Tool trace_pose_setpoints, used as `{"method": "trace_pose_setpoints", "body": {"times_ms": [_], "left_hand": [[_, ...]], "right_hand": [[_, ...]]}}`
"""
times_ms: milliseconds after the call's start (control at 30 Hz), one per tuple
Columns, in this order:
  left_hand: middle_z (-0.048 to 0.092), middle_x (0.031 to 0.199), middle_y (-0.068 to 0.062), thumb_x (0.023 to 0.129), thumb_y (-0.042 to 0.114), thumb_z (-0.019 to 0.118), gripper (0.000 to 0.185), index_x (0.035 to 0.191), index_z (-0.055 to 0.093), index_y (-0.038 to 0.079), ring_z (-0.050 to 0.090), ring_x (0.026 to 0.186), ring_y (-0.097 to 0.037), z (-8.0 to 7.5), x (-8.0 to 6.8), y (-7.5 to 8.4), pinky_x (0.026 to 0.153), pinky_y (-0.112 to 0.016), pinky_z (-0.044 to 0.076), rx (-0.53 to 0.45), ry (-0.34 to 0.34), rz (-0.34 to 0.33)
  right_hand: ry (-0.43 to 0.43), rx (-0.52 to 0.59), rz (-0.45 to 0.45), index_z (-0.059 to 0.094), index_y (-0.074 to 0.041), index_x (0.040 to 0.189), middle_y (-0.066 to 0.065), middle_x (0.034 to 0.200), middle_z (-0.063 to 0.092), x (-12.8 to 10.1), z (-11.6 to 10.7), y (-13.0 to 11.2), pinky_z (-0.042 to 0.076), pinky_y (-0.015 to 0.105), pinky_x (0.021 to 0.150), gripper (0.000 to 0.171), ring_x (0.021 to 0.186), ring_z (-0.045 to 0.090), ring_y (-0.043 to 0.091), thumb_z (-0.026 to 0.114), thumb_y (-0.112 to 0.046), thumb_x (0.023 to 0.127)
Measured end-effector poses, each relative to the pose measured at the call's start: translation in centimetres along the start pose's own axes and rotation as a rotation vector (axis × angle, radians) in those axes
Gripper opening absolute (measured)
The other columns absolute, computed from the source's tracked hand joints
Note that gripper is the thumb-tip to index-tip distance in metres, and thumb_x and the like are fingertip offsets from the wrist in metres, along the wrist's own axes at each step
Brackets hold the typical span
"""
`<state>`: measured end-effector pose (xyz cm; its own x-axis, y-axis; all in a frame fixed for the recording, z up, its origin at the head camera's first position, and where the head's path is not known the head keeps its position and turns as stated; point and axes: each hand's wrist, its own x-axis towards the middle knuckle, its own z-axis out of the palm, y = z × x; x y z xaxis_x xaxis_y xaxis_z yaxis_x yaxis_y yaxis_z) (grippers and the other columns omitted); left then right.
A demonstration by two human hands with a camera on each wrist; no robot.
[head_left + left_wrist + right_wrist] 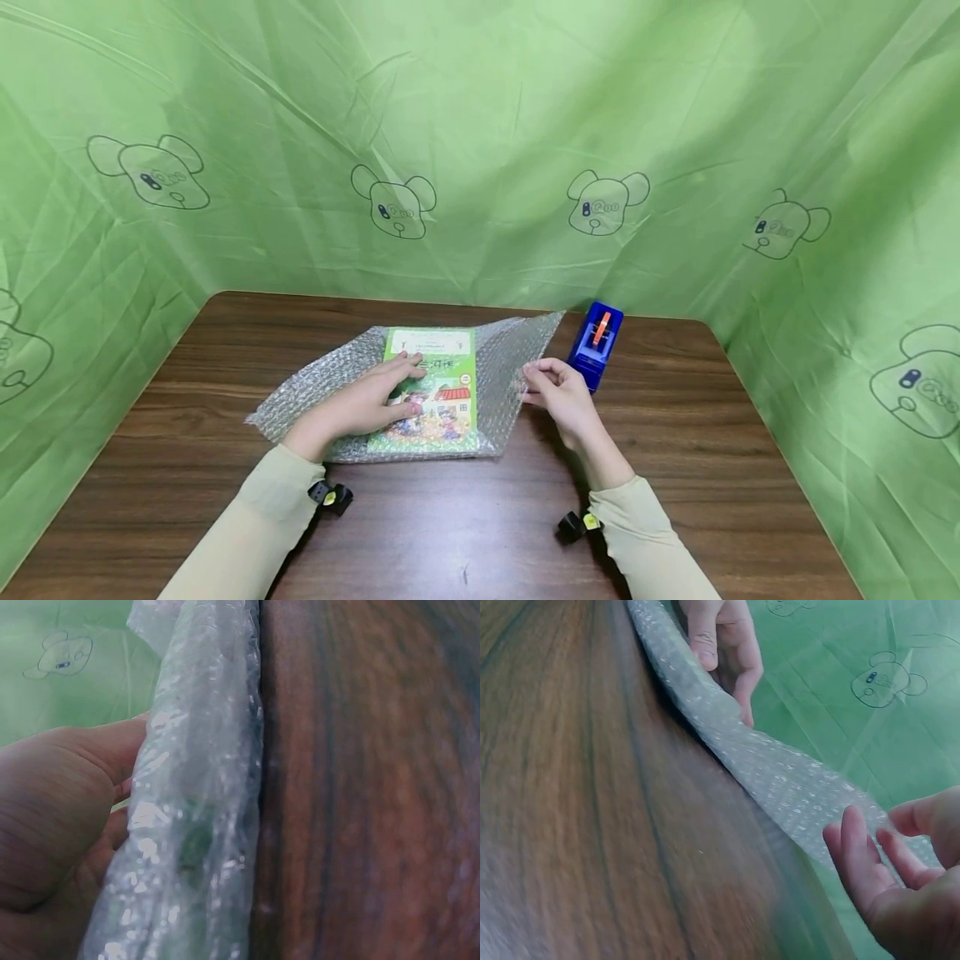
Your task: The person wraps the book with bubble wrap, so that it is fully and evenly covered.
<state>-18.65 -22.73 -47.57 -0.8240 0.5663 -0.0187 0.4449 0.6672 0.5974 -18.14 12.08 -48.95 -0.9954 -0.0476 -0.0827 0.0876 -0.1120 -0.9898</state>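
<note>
Green-covered illustrated book (444, 393) is pressed down under the left hand (363, 402), whose fingers are spread loosely across the cover with nothing gripped. Clear, silvery bubble wrap (501, 392) is laid out to both sides of it on the dark brown wood-grain table (675, 433); the wrap's raised flap is pinched at the edge by the right hand (562, 398). Just beyond the right hand, a blue plastic tape dispenser (592, 357) with an orange piece is seen; whether it is touched cannot be told. If the flap is pulled while pressure is eased, the book could be skewed. Through so light a pinch, the flap could be lost, and the dispenser could be knocked by the knuckles.
</note>
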Motion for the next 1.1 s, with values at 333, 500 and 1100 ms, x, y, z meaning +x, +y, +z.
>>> {"method": "trace_pose_setpoints", "body": {"times_ms": [333,500,1100], "left_hand": [[0.029,0.178,-0.016,0.104,0.031,0.076,0.061,0.155,0.056,0.005,0.020,0.166,-0.043,0.3,0.0,-0.2,0.131,-0.066,0.018,-0.002,0.006,0.006],[0.029,0.178,-0.016,0.104,0.029,0.077,0.060,0.154,0.057,0.004,0.020,0.165,-0.044,0.2,0.0,-0.1,0.131,-0.066,0.017,-0.004,0.007,0.011],[0.030,0.178,-0.017,0.104,0.030,0.077,0.060,0.154,0.057,0.004,0.020,0.165,-0.045,0.3,0.1,-0.4,0.131,-0.066,0.017,0.009,0.006,0.022]], "right_hand": [[-0.036,0.072,-0.123,0.059,0.010,0.115,0.032,0.133,0.068,-0.2,1.8,-0.1,0.067,0.047,0.091,0.010,0.108,0.077,0.023,0.060,0.001,0.110],[-0.022,-0.002,-0.176,0.060,0.012,0.112,0.027,0.137,0.061,-0.1,2.4,-0.3,0.066,0.041,0.091,0.010,0.111,0.070,0.021,0.061,0.003,0.108],[-0.141,-0.184,-0.305,0.062,0.001,0.105,0.018,0.162,0.056,0.5,6.2,-1.2,0.047,0.049,0.121,0.007,0.144,0.058,0.041,0.064,-0.004,0.109]]}}
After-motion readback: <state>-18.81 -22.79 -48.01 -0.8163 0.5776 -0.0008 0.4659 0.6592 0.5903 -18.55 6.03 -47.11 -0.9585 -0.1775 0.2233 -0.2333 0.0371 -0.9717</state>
